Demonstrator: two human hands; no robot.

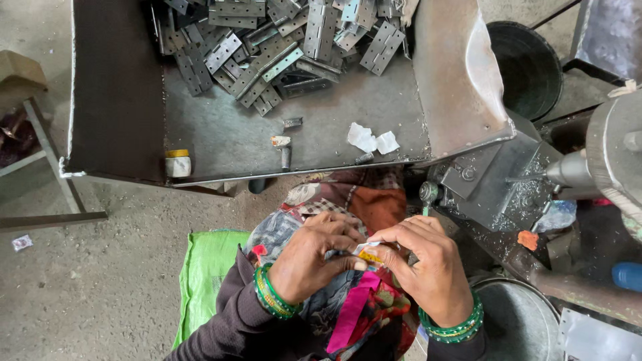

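Note:
My left hand and my right hand meet over my lap, both pinching a small white and yellow wrapper between thumbs and fingertips. Green bangles ring both wrists. Under the hands lies patterned, many-coloured cloth with a pink strip. Above, a metal tray holds a heap of grey metal hinges.
In the tray lie two crumpled white paper scraps, small metal pins and a little white jar with a yellow lid. A drilling machine stands at the right, with a black bucket behind and a metal pan below. A green sack lies on the floor.

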